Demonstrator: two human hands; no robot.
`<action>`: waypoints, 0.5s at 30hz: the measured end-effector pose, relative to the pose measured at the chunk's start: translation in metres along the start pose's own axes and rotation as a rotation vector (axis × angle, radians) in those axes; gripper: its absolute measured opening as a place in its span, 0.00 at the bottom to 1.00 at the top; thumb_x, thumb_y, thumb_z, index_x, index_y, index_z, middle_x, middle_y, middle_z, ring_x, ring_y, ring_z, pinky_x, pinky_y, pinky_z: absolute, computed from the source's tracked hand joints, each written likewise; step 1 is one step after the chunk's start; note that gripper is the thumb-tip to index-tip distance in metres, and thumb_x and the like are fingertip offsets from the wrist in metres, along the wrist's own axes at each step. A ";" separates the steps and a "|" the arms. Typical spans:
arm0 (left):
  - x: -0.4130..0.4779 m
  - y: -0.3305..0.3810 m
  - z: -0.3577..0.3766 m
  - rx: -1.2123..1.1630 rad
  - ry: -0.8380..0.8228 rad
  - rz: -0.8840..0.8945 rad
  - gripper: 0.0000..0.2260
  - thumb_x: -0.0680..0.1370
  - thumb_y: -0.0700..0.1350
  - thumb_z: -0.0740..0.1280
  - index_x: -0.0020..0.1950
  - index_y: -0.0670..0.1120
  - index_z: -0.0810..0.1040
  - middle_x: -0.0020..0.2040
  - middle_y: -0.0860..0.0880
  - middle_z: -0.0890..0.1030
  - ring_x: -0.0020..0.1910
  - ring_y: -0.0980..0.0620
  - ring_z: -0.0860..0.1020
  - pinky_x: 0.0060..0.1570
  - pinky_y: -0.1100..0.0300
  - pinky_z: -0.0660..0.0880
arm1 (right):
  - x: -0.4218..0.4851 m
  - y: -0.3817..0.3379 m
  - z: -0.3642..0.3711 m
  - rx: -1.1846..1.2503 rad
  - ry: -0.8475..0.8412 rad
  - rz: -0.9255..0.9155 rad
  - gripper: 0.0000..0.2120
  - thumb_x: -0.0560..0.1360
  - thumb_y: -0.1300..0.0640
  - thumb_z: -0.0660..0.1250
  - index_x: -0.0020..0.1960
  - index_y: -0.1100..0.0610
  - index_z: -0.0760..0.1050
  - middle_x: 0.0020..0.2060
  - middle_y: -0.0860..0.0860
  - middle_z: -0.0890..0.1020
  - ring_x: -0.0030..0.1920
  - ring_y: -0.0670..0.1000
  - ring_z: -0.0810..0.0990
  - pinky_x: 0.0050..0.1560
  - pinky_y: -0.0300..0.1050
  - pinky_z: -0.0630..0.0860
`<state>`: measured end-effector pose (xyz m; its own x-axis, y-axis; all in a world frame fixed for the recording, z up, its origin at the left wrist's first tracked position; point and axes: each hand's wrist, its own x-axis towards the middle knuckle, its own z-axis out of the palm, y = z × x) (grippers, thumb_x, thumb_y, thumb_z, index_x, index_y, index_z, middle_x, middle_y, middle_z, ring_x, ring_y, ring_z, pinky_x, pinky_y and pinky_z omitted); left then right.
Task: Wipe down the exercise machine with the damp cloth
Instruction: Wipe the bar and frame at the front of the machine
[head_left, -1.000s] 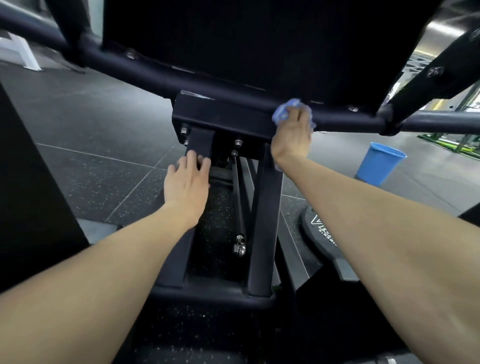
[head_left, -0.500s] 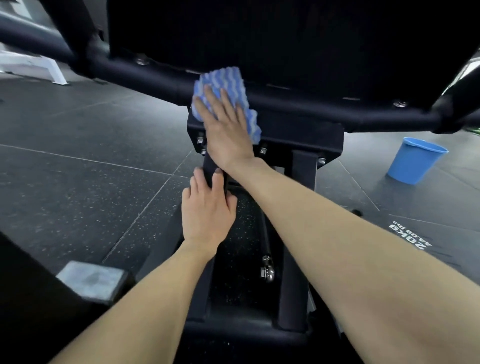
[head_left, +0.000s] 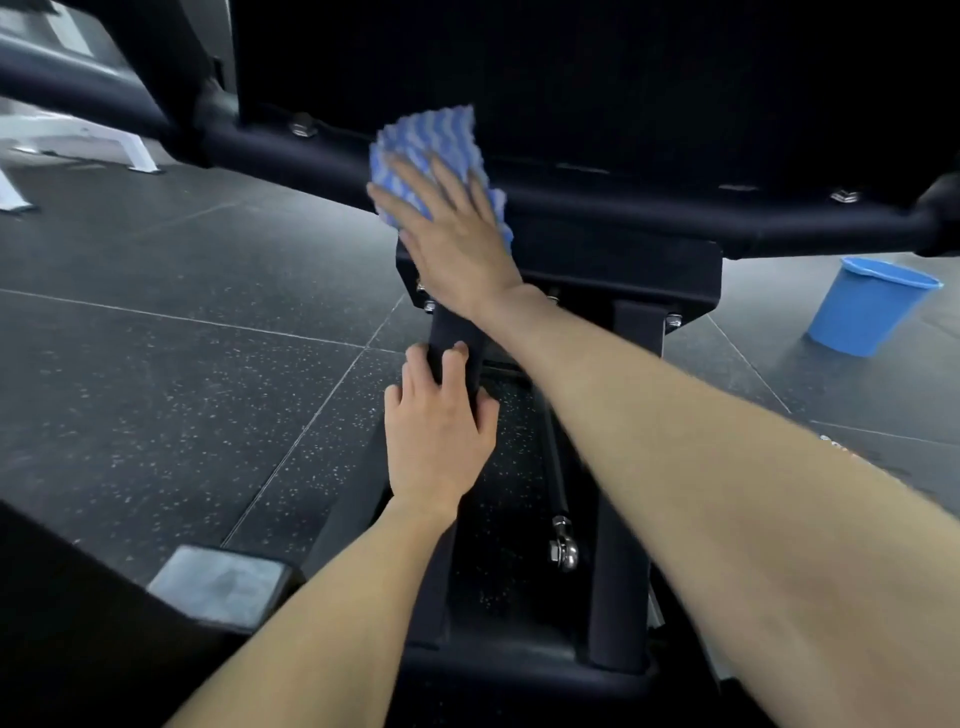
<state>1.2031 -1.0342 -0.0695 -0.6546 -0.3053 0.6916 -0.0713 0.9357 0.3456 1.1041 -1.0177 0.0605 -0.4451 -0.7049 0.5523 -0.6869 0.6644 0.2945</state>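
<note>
The black exercise machine (head_left: 623, 218) fills the upper and middle view, with a round crossbar, a box bracket and two upright posts below it. A blue and white wavy cloth (head_left: 428, 143) lies spread over the crossbar and the bracket's left end. My right hand (head_left: 452, 234) presses flat on the cloth with straight fingers. Lower down, my left hand (head_left: 436, 426) rests on the left slanted post (head_left: 452, 332), fingers laid over it and thumb at its right side.
A blue bucket (head_left: 867, 306) stands on the dark speckled rubber floor at the right. A steel pin with a bolt (head_left: 563, 545) hangs between the posts. A grey end cap (head_left: 218, 584) sits at the lower left. A white frame (head_left: 104, 140) stands far left.
My right hand swept the cloth leftward along the crossbar from the bracket's right side to its left end, and the cloth spread out flat. My left hand stayed on the post.
</note>
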 end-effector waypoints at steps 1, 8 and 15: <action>0.000 -0.001 0.000 0.003 -0.006 0.000 0.18 0.73 0.51 0.56 0.59 0.43 0.68 0.51 0.40 0.73 0.43 0.43 0.75 0.39 0.51 0.73 | -0.004 0.009 -0.002 -0.018 -0.042 -0.105 0.23 0.83 0.56 0.51 0.76 0.46 0.54 0.77 0.46 0.53 0.77 0.53 0.48 0.74 0.51 0.41; -0.001 0.001 0.001 0.047 0.022 0.006 0.18 0.73 0.50 0.56 0.60 0.42 0.68 0.50 0.39 0.73 0.43 0.43 0.75 0.39 0.53 0.72 | -0.076 0.064 0.009 0.038 0.324 0.189 0.20 0.77 0.60 0.56 0.68 0.57 0.71 0.67 0.55 0.73 0.66 0.59 0.71 0.65 0.60 0.67; -0.001 -0.003 0.004 0.035 0.021 0.021 0.18 0.74 0.49 0.58 0.60 0.42 0.68 0.51 0.38 0.73 0.43 0.41 0.75 0.39 0.52 0.72 | -0.040 0.046 -0.006 0.103 0.045 -0.031 0.27 0.78 0.66 0.57 0.76 0.52 0.59 0.76 0.50 0.59 0.76 0.52 0.54 0.74 0.54 0.49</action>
<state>1.2014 -1.0356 -0.0737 -0.6405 -0.2892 0.7114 -0.0843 0.9473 0.3092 1.0938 -0.9571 0.0565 -0.3977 -0.7116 0.5792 -0.7563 0.6116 0.2322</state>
